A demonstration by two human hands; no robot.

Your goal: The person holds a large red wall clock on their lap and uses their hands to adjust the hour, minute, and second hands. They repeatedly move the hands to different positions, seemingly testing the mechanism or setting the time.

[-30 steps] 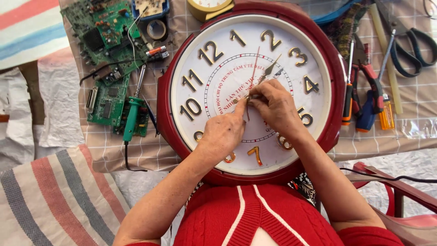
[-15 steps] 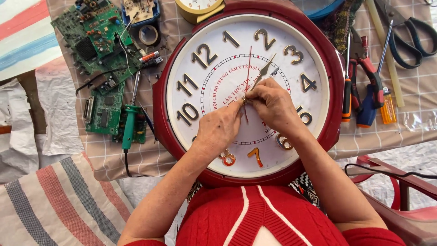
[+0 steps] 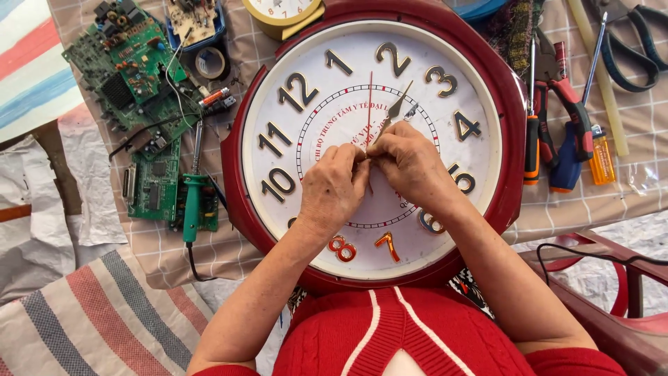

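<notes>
Clock (image 3: pixel 445 230), big and round with a dark red rim, lies face up at the worktop's near edge. Left hand (image 3: pixel 332 189) and right hand (image 3: pixel 410 166) meet at its centre, fingers pinched shut on the clock hands (image 3: pixel 393 113). Farther left lie a green soldering iron (image 3: pixel 191 205) and circuit boards (image 3: pixel 129 63); right, pliers (image 3: pixel 567 104).

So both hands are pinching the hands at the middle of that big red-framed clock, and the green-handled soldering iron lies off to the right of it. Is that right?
Not quite. The soldering iron lies to the left of the clock, beside the green circuit boards; pliers and screwdrivers are on the right. The head view shows it. The left hand and right hand do meet at the dial's centre.
</notes>
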